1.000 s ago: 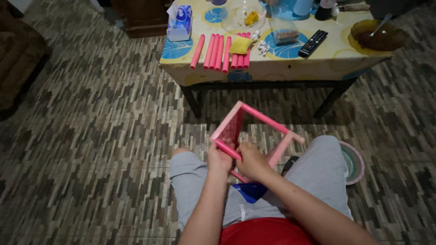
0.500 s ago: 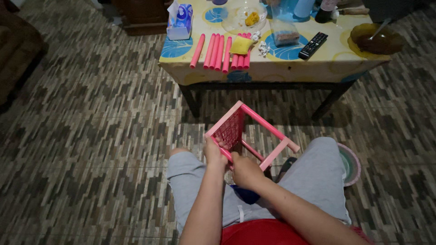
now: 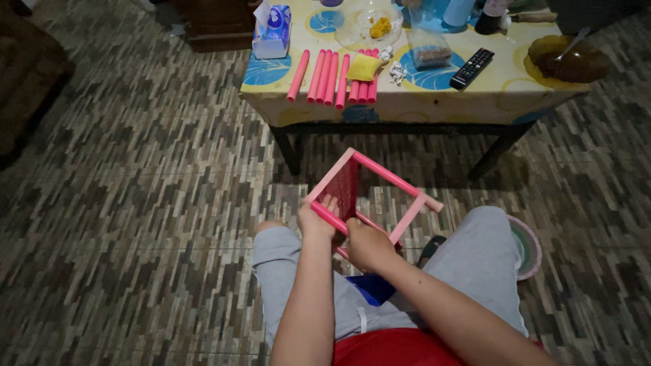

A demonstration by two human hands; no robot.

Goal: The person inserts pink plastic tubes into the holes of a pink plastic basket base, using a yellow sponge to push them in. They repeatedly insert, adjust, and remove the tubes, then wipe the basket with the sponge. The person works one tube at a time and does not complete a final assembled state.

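Pink frame [image 3: 369, 196]: a square of pink tubes with a pink lattice panel on its left side, held tilted above the person's knees, in front of the tabletop's near edge and lower than it.
Left hand [image 3: 315, 220]: fingers closed around the frame's near tube at its left corner; fingertips show over the tube against the lattice.
Right hand [image 3: 368, 245]: just right of the left hand, touching it, fingers wrapped on the same near tube lower down.
Tabletop [image 3: 475, 91]: yellow cloth with blue circles, on dark legs, beyond the frame.
Loose pink tubes [image 3: 332, 76]: a row lying side by side on the tabletop's near left part, straight beyond the frame.
Yellow sponge [image 3: 364, 66]: resting on the right end of that row.
Tissue box [image 3: 271, 34]: at the tabletop's left edge, behind the tubes.
Remote control [image 3: 471, 68]: black, right of the tubes on the tabletop.
Brown bowl [image 3: 568, 57]: at the tabletop's right end, a spoon in it.
Floor [image 3: 135, 203]: patterned brown and grey tiles around the seated person.
Round basin [image 3: 529, 247]: on the floor beside the person's right leg, right of the frame.
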